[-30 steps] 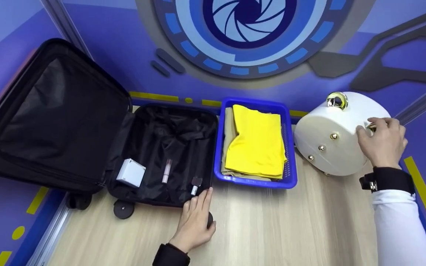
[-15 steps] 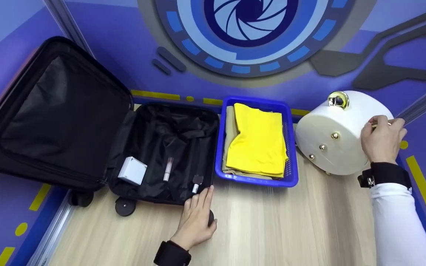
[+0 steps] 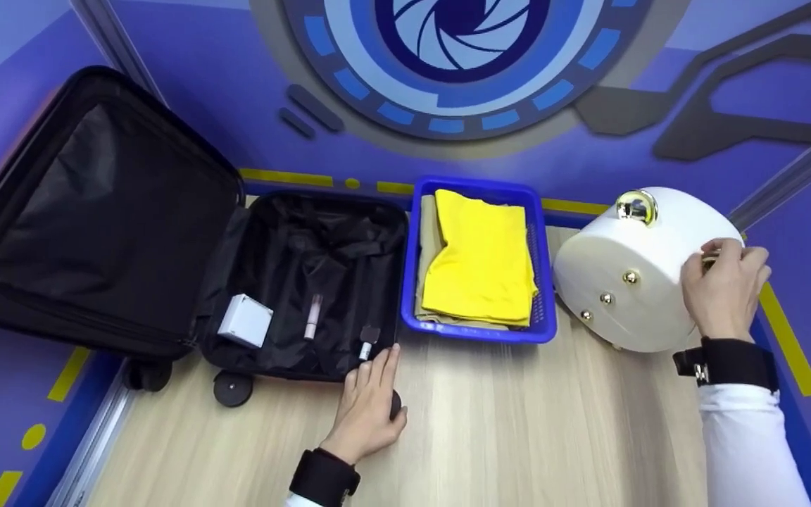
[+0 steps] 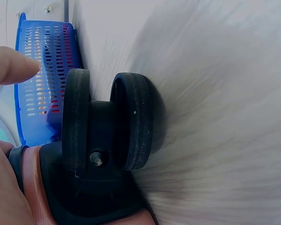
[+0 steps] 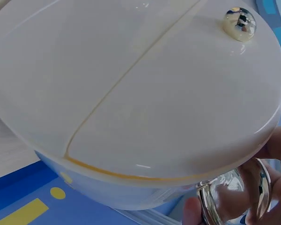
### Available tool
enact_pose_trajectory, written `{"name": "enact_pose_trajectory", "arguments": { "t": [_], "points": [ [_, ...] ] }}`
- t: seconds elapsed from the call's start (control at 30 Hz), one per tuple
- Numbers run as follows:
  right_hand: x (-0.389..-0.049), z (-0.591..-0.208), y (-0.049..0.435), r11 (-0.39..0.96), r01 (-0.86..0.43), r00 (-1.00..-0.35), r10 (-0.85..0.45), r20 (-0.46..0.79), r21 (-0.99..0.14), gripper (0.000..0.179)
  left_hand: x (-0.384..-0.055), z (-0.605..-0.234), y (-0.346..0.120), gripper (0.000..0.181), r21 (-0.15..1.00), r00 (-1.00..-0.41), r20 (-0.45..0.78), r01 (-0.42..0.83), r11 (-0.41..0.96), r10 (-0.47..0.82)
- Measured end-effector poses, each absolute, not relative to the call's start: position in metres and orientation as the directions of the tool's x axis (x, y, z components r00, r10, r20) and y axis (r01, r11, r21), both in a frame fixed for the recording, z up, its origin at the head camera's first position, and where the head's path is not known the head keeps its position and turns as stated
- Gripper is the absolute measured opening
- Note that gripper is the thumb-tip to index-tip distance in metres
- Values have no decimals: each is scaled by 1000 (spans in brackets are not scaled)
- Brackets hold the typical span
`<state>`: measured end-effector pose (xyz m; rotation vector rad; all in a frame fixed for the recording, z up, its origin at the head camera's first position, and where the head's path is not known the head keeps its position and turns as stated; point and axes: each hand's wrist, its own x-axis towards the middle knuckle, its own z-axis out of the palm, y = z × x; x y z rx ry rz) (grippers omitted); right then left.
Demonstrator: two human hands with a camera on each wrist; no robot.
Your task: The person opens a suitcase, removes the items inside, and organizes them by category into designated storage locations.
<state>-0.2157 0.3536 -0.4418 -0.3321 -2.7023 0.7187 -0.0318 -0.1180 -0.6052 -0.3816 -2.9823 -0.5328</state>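
The glossy white rounded case shows, clearly only at right wrist, the gold side knob our right hand grips.

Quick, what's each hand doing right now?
Left hand: open, resting on the edge of the black suitcase.
Right hand: closed, fingers holding a shiny metal fitting on the white round container.

Black-lined suitcase open; white case seemingly tilted.
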Motion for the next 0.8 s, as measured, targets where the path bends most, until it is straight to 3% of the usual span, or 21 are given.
{"name": "enact_pose_trajectory", "arguments": {
  "t": [0.27,0.63,0.8],
  "points": [
    [-170,-443,351,826,178,-904,352,243,-535,34,-35,-605,-118,106,338,-966,129,256,906,225],
    [-102,-449,334,840,94,-848,349,399,-535,23,-34,-605,-121,106,352,-963,154,263,898,221],
    [-74,-448,328,837,148,-843,385,376,-527,24,-31,-604,-118,106,353,-963,144,267,897,230]
  ]
}}
